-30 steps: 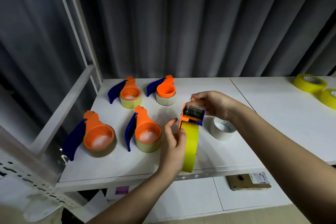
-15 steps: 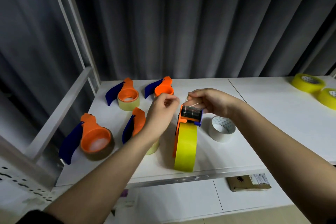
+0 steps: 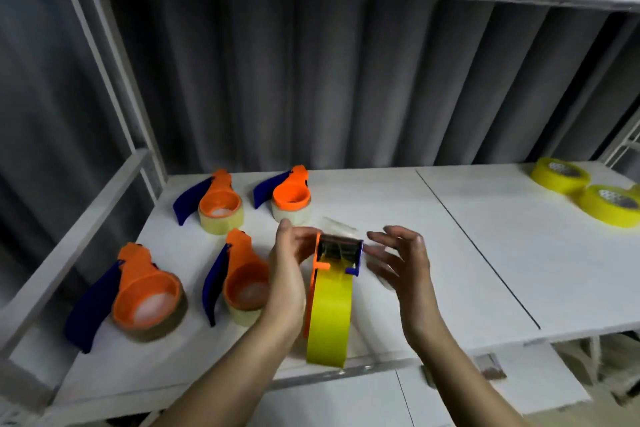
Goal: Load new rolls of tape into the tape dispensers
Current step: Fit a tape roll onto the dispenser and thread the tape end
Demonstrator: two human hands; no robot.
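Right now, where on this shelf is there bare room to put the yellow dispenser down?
The widest bare patch lies between the right hand and the two yellow rolls at the far right. The left side is crowded: four orange dispensers sit close together there. The left hand holds the yellow dispenser.

A white desk (image 3: 398,204) carries four orange-and-blue tape dispensers (image 3: 221,206) on its left part. Two yellow tape rolls (image 3: 559,175) lie touching at its far right edge.

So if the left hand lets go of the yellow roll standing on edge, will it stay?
Probably not. The yellow roll stands on its narrow rim, so it may roll or tip. The dispenser on top likely makes it top-heavy. Only the left hand steadies it.
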